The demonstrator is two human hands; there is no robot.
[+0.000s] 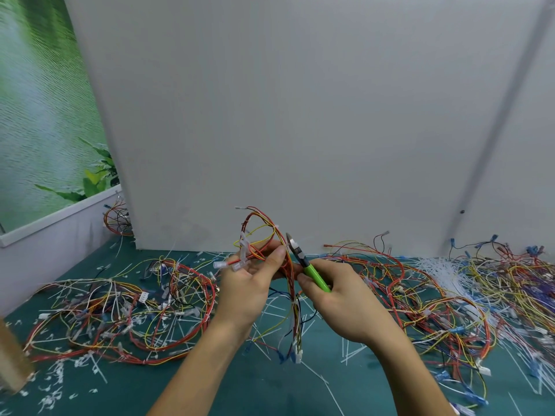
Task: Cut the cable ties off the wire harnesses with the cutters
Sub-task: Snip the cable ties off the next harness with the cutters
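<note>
Above the surface [270,385], left hand [249,283] grips the harness [264,235], right hand [336,292] clasps the cutters [303,262] — nip only the tie, sparing wires.

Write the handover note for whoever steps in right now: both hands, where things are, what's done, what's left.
Left hand: holds one wire harness up off the green table, thumb pinching the bundle.
Right hand: grips the green-handled cutters, nose at the held bundle beside the left thumb; jaw state unclear.
Done: many cut tie scraps litter the table.
Left: white ties show on the harness pile at left; the pile at right also waits. A bunch of white ties lies far right.
</note>
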